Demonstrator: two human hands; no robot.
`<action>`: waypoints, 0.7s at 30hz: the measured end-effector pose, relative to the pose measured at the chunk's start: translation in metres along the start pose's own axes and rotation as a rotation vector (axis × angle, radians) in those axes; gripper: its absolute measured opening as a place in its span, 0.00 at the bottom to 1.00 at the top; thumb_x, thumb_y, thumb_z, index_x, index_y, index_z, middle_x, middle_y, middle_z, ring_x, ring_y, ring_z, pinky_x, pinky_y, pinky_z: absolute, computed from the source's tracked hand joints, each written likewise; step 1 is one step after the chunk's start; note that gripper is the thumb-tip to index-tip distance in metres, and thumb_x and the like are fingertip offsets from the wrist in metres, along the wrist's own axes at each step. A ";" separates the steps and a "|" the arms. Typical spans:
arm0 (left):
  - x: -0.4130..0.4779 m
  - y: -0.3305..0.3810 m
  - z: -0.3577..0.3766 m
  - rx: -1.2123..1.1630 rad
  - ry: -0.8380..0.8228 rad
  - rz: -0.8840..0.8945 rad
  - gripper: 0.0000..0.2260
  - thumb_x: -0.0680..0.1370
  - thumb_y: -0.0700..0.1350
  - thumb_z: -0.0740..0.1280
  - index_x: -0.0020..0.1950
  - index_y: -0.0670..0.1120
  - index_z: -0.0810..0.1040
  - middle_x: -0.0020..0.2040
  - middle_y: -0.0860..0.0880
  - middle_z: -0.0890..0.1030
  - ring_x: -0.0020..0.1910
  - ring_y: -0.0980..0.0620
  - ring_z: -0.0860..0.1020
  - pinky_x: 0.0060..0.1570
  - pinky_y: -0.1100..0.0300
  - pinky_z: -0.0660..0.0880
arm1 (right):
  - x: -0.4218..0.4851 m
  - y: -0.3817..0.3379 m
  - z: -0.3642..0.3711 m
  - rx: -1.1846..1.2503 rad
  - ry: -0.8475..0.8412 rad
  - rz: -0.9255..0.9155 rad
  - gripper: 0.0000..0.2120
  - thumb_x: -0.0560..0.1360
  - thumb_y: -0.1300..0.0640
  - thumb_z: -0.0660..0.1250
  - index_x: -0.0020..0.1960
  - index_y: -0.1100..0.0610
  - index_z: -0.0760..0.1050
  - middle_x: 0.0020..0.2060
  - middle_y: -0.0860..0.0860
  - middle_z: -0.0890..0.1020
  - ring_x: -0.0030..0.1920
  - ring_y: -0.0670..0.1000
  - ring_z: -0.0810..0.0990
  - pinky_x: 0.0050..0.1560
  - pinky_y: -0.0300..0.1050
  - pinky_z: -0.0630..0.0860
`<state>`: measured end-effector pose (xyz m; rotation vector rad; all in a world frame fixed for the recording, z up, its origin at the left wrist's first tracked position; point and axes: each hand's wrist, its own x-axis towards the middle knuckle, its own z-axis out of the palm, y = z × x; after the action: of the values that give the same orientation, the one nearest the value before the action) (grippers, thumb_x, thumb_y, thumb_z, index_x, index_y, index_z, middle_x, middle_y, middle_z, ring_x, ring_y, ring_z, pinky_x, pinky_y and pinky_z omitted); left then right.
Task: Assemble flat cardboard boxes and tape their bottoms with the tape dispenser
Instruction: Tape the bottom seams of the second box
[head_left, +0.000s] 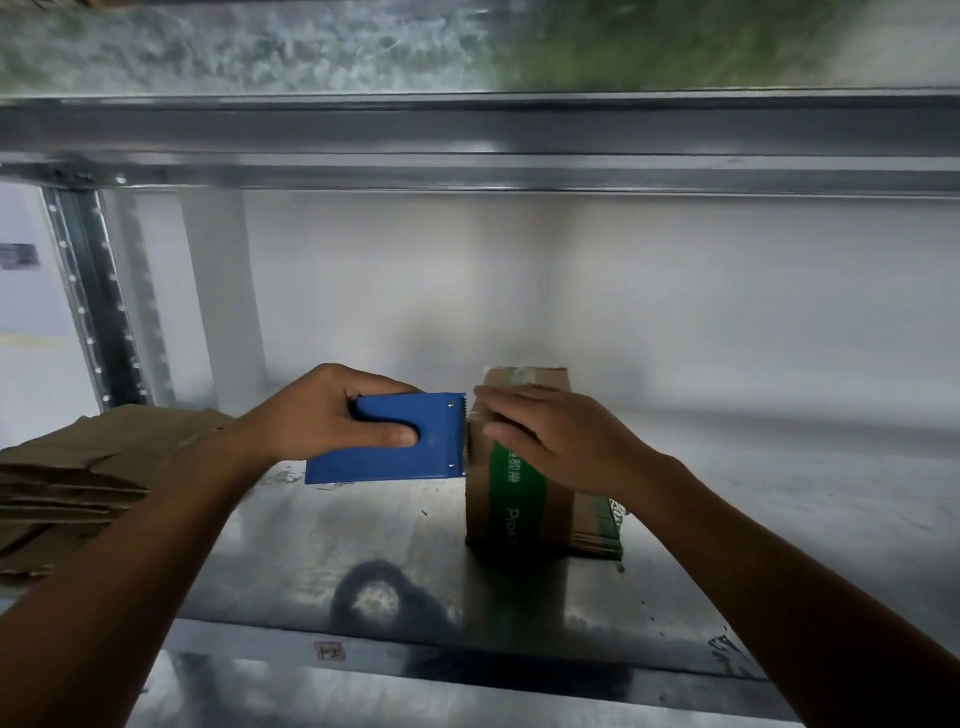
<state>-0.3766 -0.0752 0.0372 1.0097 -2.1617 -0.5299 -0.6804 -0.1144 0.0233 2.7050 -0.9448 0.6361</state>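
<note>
A small brown cardboard box (511, 506) with a green printed band stands upright on the metal shelf (363, 525) at the centre. My right hand (561, 441) rests over its upper left corner, fingers spread and pressing on the cardboard. My left hand (332, 415) grips a blue tape dispenser (410, 441), whose toothed edge touches the box's left side near the top. A strip of clear tape shows along the box's top edge.
A pile of flat brown cardboard boxes (78, 478) lies at the left of the shelf. A perforated metal upright (104, 312) stands at the back left. An upper shelf beam (467, 140) runs overhead. White wall lies behind.
</note>
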 end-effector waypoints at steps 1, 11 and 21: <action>-0.001 0.000 0.000 0.000 0.007 0.000 0.20 0.73 0.62 0.76 0.64 0.61 0.82 0.58 0.53 0.86 0.55 0.52 0.85 0.53 0.57 0.82 | 0.000 0.002 0.000 -0.025 -0.018 0.002 0.25 0.84 0.40 0.51 0.78 0.49 0.65 0.75 0.47 0.70 0.74 0.49 0.69 0.68 0.49 0.73; 0.004 0.011 -0.004 0.086 -0.024 0.021 0.20 0.74 0.61 0.75 0.65 0.61 0.81 0.58 0.56 0.85 0.55 0.53 0.84 0.56 0.54 0.82 | -0.006 0.006 0.000 -0.064 -0.081 0.007 0.26 0.84 0.41 0.49 0.81 0.46 0.57 0.79 0.45 0.64 0.77 0.50 0.64 0.72 0.52 0.70; 0.005 0.022 -0.017 0.240 -0.034 -0.029 0.22 0.72 0.68 0.73 0.64 0.67 0.79 0.56 0.62 0.85 0.54 0.59 0.84 0.56 0.48 0.82 | 0.009 -0.014 -0.003 -0.275 -0.071 -0.043 0.31 0.82 0.42 0.39 0.76 0.53 0.67 0.68 0.50 0.75 0.63 0.52 0.75 0.55 0.47 0.76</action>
<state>-0.3784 -0.0668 0.0642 1.1692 -2.2830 -0.3068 -0.6663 -0.1074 0.0292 2.5089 -0.9139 0.3735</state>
